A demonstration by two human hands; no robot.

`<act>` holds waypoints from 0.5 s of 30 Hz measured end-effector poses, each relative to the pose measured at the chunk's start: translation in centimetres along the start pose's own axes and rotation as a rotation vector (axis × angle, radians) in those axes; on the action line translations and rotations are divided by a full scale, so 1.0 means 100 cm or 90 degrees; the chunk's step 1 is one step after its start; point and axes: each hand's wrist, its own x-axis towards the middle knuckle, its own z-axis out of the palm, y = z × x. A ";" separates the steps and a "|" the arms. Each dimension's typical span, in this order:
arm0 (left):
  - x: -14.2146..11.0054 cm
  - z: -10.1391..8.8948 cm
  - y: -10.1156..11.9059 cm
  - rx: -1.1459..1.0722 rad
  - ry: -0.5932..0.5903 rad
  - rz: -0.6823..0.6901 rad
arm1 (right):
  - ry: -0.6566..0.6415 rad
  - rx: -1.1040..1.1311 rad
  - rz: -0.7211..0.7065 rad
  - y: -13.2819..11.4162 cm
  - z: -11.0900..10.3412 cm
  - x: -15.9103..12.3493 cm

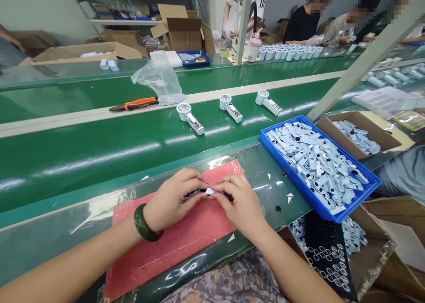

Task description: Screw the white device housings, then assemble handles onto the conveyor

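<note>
My left hand (179,194), with a dark green bangle at the wrist, and my right hand (241,202) meet over a red mat (159,254). Fingertips and thumbs of both pinch a small light-blue plastic part (209,191). Most of that part is hidden behind the fingers, so its full shape does not show. To the right, a blue tray (296,189) is heaped with light-blue plastic pieces, some bearing a dark oval. Beyond the mat, three partly built handheld fans (191,118) lie on the green conveyor belt (99,159), their handles showing inner parts.
Orange-handled pliers (141,103) and a clear plastic bag (159,79) rest on the divider strip. A slanted metal post (368,55) crosses the right side. Under the tray, a carton holds more pieces and a black sheet with rings (327,258). Co-workers sit across the line.
</note>
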 end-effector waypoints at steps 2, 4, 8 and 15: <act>-0.003 -0.002 0.004 0.002 0.003 0.015 | -0.014 0.053 0.003 0.005 0.001 -0.005; -0.008 -0.003 0.011 0.008 0.008 0.034 | -0.065 0.067 0.005 0.005 -0.001 -0.009; -0.018 -0.004 0.027 0.031 -0.002 0.036 | -0.173 0.019 -0.001 -0.001 -0.007 -0.013; -0.019 0.004 0.033 0.028 0.013 -0.028 | -0.159 0.019 0.066 -0.003 0.001 -0.007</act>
